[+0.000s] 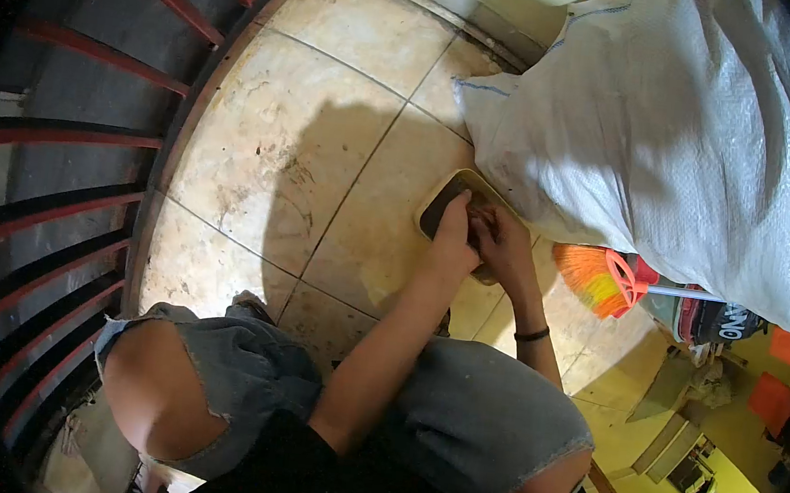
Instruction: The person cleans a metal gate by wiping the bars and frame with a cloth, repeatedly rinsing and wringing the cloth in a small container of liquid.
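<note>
Both hands meet over a small yellowish rectangular tub (436,189) with dark contents, which stands on the tiled floor. My left hand (455,229) is on the tub's left side, its fingers bent towards the other hand. From the right, my right hand (507,246) curls its fingers in against the left one; a dark band circles that wrist. The fingers of both hands are closed together, and whatever lies between them is too small and hidden to name. The hands cover much of the tub's middle.
A large white woven sack (654,129) stands right of the tub. Below it lies an orange and yellow broom head (592,277). Red and black railing bars (73,135) line the left edge. Bent knees in torn jeans (483,417) are nearest the camera.
</note>
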{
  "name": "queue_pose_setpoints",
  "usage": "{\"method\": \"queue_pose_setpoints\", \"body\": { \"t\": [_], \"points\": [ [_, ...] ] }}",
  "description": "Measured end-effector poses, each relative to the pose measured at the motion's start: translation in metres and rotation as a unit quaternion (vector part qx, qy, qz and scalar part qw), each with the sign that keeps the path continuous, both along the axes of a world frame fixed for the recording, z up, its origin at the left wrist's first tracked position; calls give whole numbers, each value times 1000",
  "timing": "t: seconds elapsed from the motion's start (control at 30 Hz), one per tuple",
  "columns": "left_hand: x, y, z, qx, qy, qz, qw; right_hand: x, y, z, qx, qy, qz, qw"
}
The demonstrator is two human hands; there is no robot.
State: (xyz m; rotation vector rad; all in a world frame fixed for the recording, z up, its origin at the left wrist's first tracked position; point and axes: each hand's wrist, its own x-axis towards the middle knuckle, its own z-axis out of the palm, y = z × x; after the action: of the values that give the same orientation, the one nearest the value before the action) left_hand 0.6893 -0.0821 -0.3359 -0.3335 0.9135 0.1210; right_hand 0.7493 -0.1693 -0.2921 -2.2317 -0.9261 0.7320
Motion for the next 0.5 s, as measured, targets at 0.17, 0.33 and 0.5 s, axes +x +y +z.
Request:
{"method": "queue_pose_setpoints", "body": {
  "t": [0.17,0.33,0.5],
  "points": [
    [6,-22,-53,-33,-93,-76,992,-10,-4,48,-32,6,-43,999],
    [3,-34,-43,42,-79,-120,989,-6,-9,20,21,-1,-95,995],
    [-13,-30,-2,65,-86,-120,987,16,-13,-14,-41,-107,-65,991]
  ]
}}
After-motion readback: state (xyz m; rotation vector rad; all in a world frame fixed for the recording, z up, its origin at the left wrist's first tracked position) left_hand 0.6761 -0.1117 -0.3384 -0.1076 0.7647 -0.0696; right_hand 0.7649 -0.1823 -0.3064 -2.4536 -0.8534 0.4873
